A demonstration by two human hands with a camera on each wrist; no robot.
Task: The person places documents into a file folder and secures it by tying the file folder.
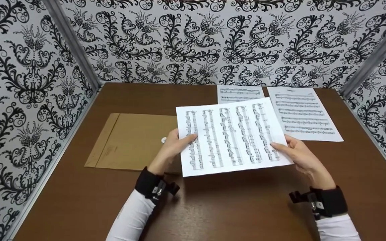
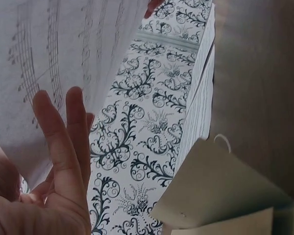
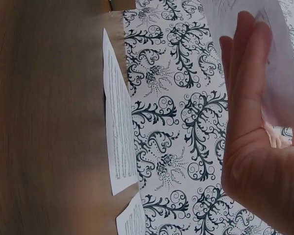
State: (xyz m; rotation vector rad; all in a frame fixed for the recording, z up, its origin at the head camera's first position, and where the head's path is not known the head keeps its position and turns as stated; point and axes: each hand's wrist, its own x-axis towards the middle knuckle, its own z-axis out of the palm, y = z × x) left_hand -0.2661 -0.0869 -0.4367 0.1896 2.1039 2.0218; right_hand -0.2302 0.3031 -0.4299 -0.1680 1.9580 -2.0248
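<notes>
A sheet of music is held up sideways above the table, its staves running top to bottom in the head view. My left hand pinches its left edge, thumb on the printed face and fingers behind. At the opposite edge my right hand grips the paper the same way. Both wrist views show the fingers spread along the back of the sheet. Below and left of it lies a brown envelope, partly covered by the left hand and the sheet.
Two more music sheets lie at the back: one partly hidden behind the held sheet, another to its right. The brown table is bounded by patterned walls. A black band with a small camera circles each wrist.
</notes>
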